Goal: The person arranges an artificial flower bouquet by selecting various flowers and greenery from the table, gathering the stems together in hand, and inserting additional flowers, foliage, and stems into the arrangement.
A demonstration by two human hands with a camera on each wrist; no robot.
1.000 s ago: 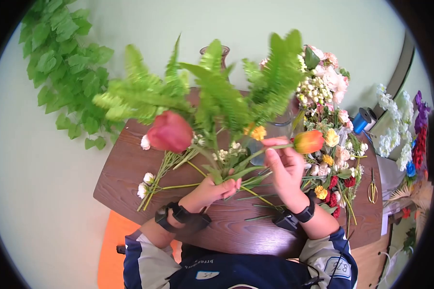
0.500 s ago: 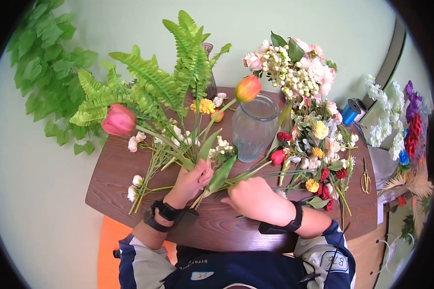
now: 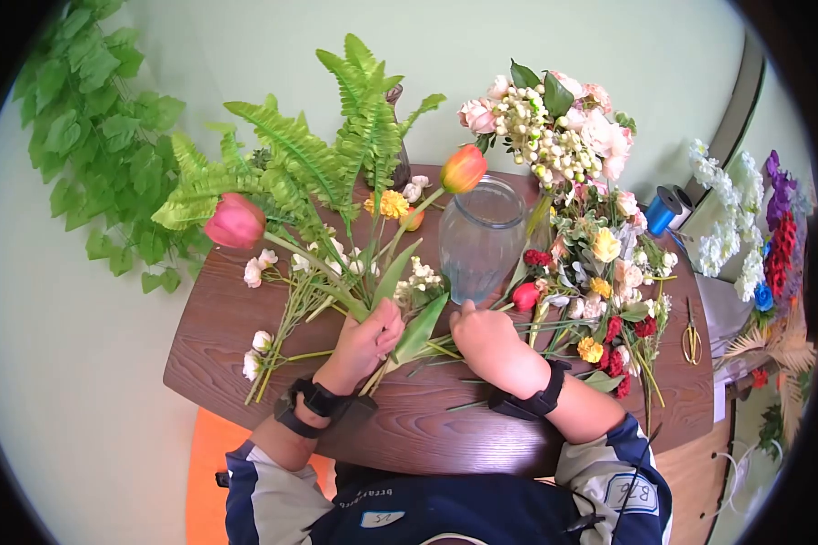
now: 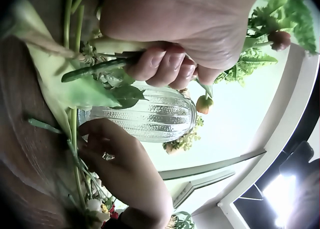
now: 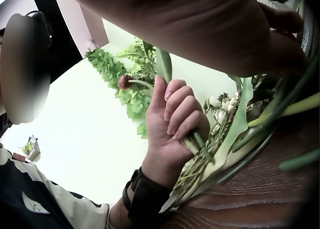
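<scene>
My left hand [image 3: 368,341] grips a bunch of green stems, cut ends showing below the fist in the right wrist view. From the bunch rise a fern [image 3: 359,127], a pink tulip [image 3: 236,221] leaning left and an orange tulip [image 3: 463,170]. Low over the table, my right hand [image 3: 495,350] has its fingers by the base of the ribbed glass vase [image 3: 482,241]. Its fingers are bent and apart in the right wrist view, with no flower visible between them. A red tulip [image 3: 524,296] lies just beyond this hand. A broad leaf [image 3: 421,327] spreads between the hands.
Mixed flowers [image 3: 609,263] are heaped on the right, below a pink-and-cream bouquet [image 3: 563,123]. White flowers [image 3: 256,354] lie at the left. Scissors [image 3: 691,336] rest near the right edge, blue ribbon spools [image 3: 663,211] behind. A dark vase [image 3: 397,163] stands at the back.
The orange tulip passed from my right hand into the bunch in my left. The bunch swung left and lowered. My right hand came down, then moved slightly right toward the vase's base.
</scene>
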